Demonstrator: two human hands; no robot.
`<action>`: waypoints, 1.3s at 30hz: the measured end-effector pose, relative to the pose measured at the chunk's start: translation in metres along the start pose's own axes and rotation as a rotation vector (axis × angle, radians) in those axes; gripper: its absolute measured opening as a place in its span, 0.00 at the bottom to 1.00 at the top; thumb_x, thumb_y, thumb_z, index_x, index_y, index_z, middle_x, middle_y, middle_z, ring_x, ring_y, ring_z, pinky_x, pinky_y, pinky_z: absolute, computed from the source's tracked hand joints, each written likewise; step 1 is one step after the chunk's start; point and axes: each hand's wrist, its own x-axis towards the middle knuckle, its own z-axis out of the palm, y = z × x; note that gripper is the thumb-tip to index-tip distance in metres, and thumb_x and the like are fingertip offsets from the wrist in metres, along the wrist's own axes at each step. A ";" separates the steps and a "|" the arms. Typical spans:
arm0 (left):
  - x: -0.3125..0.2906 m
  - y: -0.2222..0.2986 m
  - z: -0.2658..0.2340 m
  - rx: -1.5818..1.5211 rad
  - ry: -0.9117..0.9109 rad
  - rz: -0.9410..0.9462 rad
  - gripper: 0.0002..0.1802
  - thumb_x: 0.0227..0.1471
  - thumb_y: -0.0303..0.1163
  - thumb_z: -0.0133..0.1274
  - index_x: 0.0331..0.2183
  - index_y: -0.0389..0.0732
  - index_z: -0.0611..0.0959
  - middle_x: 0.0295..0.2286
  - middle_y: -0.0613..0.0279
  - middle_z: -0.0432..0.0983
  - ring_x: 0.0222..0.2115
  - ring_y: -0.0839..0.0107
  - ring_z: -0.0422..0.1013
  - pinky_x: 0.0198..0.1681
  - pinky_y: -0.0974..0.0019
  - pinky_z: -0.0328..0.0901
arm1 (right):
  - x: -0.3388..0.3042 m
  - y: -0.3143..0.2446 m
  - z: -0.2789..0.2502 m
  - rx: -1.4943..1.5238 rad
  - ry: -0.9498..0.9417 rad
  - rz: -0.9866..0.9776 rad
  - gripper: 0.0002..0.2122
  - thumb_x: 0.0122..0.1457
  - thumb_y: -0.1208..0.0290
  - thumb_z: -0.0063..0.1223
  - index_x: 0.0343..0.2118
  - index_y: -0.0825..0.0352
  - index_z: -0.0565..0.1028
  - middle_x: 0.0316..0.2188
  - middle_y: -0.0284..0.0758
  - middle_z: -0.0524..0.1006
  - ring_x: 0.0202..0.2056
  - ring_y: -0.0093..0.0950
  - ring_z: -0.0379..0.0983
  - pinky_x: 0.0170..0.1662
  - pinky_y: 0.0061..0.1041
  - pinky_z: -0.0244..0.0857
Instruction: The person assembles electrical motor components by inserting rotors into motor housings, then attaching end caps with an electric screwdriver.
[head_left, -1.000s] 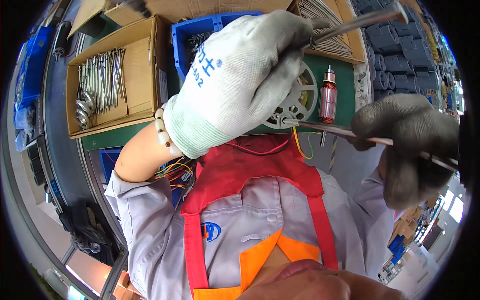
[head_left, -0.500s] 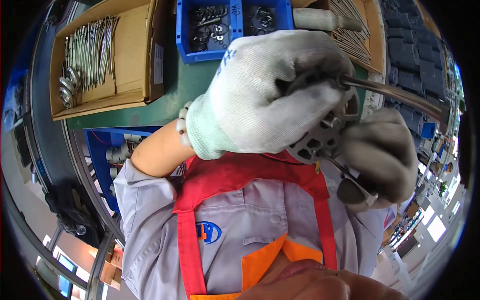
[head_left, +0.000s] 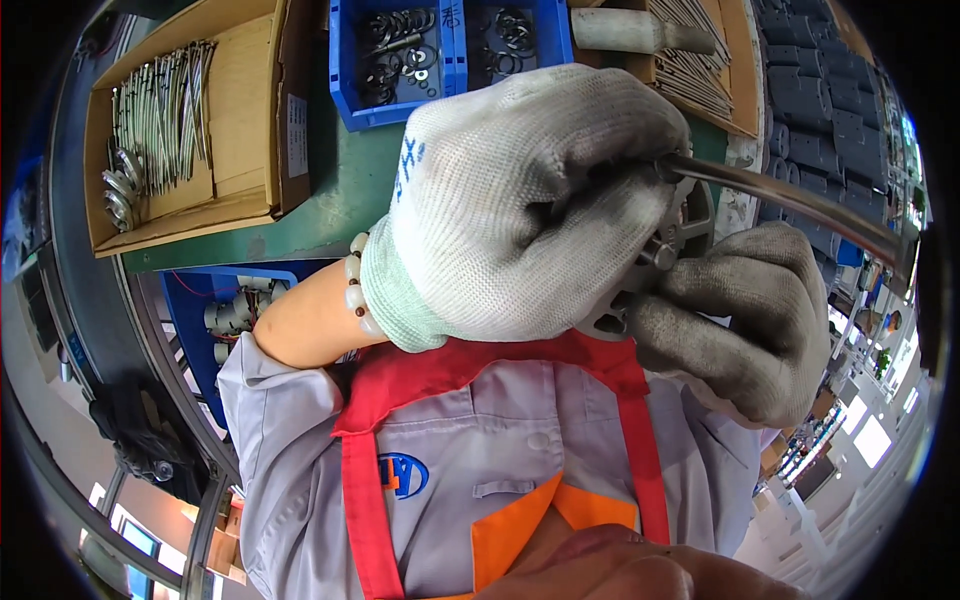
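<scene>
My left hand (head_left: 530, 210), in a white knit glove and with a beaded bracelet at the wrist, is closed around a shiny metal rod (head_left: 795, 200) that sticks out to the right. Below its fingers shows part of a grey metal piece with cut-out openings (head_left: 697, 222), with a short round metal stub (head_left: 657, 254) on it. My right hand (head_left: 745, 325), its glove darkened with dirt, has its fingers bent and pressed together at the near right edge of that piece. Whatever sits between those fingers is hidden. The left hand covers most of the metal piece.
On the green bench (head_left: 345, 190) stand a cardboard box (head_left: 240, 150) of thin metal rods and coiled rings, a blue divided bin (head_left: 455, 85) of rings and washers, and another rod box (head_left: 740, 75). A grey cylinder (head_left: 615, 32) lies beside it. Dark grey parts (head_left: 805, 100) are stacked at right.
My right hand has moved slightly left, in against the metal piece; the thin metal item seen under it before is now out of sight. The left hand has shifted slightly left with the rod.
</scene>
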 end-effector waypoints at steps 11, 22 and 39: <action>0.000 -0.005 0.001 0.071 -0.052 0.071 0.11 0.45 0.22 0.55 0.35 0.35 0.81 0.29 0.52 0.77 0.27 0.59 0.76 0.31 0.66 0.70 | 0.002 0.020 0.006 0.168 0.038 -0.061 0.25 0.36 0.50 0.68 0.34 0.62 0.76 0.30 0.32 0.75 0.32 0.28 0.73 0.30 0.26 0.67; 0.011 0.021 -0.016 -0.023 -0.274 -0.320 0.16 0.44 0.25 0.58 0.39 0.33 0.80 0.36 0.51 0.79 0.36 0.60 0.78 0.41 0.65 0.72 | -0.028 0.059 -0.041 0.337 0.196 0.401 0.13 0.57 0.75 0.53 0.43 0.77 0.72 0.28 0.44 0.76 0.28 0.27 0.77 0.25 0.19 0.71; -0.009 -0.012 -0.013 -0.064 -0.231 -0.215 0.45 0.23 0.41 0.68 0.48 0.33 0.75 0.40 0.45 0.75 0.39 0.50 0.75 0.42 0.54 0.68 | 0.043 0.052 -0.001 0.327 -0.035 0.087 0.20 0.46 0.62 0.65 0.39 0.69 0.76 0.34 0.39 0.73 0.29 0.29 0.69 0.28 0.27 0.59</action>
